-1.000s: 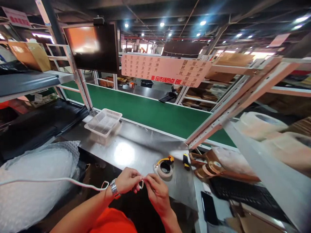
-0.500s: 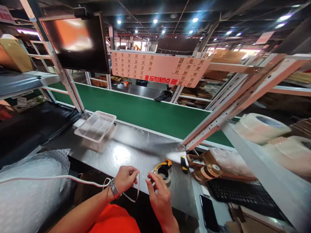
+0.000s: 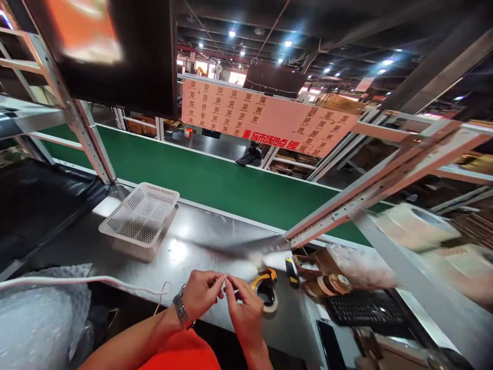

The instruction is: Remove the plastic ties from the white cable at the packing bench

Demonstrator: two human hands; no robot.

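Observation:
My left hand [image 3: 202,294] and my right hand [image 3: 243,307] meet fingertip to fingertip over the near edge of the steel table [image 3: 200,246], both pinching a thin white cable [image 3: 96,280]. The cable runs left from my hands across the bubble wrap [image 3: 38,318]. A thin loop of it hangs beside my left wrist, which wears a metal watch [image 3: 180,310]. Just right of my right hand lies a tape dispenser [image 3: 267,293] with a yellow and black handle.
A white perforated basket [image 3: 139,218] stands on the table's left part. Behind runs a green conveyor belt [image 3: 231,185]. Tape rolls [image 3: 331,283], a black keyboard [image 3: 365,308] and a phone [image 3: 327,347] lie to the right. A slanted metal rail [image 3: 365,195] crosses overhead.
My hands came apart half a second ago with the cable loop hanging from the left; now the right hand has returned and both pinch the cable together. The view has shifted right and down.

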